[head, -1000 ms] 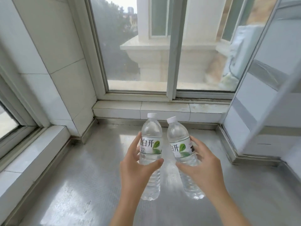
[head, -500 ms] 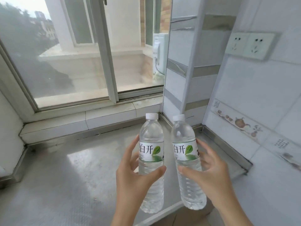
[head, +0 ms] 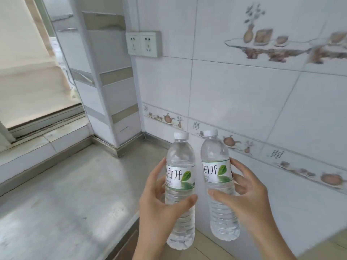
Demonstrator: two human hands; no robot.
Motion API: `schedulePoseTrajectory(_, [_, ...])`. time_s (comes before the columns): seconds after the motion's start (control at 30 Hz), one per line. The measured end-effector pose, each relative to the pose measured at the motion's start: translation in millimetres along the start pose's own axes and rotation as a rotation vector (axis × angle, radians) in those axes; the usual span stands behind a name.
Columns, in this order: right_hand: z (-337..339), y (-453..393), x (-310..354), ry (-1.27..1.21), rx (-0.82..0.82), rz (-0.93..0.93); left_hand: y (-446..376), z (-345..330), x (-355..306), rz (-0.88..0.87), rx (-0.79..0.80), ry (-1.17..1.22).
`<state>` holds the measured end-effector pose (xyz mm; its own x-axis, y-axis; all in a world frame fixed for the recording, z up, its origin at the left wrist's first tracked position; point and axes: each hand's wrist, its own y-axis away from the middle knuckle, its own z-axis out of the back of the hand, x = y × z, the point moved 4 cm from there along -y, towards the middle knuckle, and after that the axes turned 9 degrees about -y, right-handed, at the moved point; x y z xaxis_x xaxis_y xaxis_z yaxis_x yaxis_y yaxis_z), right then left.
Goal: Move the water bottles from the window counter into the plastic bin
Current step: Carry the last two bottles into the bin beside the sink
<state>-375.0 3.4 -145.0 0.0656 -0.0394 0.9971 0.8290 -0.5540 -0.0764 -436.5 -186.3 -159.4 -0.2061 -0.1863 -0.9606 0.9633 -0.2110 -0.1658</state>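
Observation:
I hold two clear water bottles with white caps and green-leaf labels, upright and side by side in the air. My left hand [head: 159, 201] grips the left bottle [head: 179, 184] around its middle. My right hand [head: 244, 196] grips the right bottle [head: 217, 177] the same way. Both bottles hang past the right edge of the steel window counter [head: 65, 194], in front of the tiled wall. No plastic bin is in view.
A white tiled wall [head: 244, 91] with a teapot border runs on the right. A double wall socket [head: 143, 44] sits above the counter's corner beside a tiled pillar [head: 110, 81]. The window [head: 28, 72] is at the far left. Tan floor tiles [head: 206, 248] show below.
My view has swung to the right, away from the window toward the tiled wall. Both bottles, still held, have moved off the counter's right edge.

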Motion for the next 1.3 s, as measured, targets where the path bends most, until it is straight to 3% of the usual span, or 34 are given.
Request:
schedulePoseTrajectory(0.47, [265.5, 89.4, 3.6, 0.005, -0.333, -0.004, 102.5, -224.7, -57.1, -0.005, 0.322, 0.101])
schedulePoseTrajectory(0.8, [410.8, 145.6, 9.6, -0.041, -0.649, -0.018, 151.6, -371.4, -110.0, -0.036, 0.609, 0.133])
schedulePoseTrajectory(1.3, [605.8, 123.7, 3.3, 0.006, -1.109, 0.001, 146.4, -630.0, -163.8, -0.090, 0.993, 0.206])
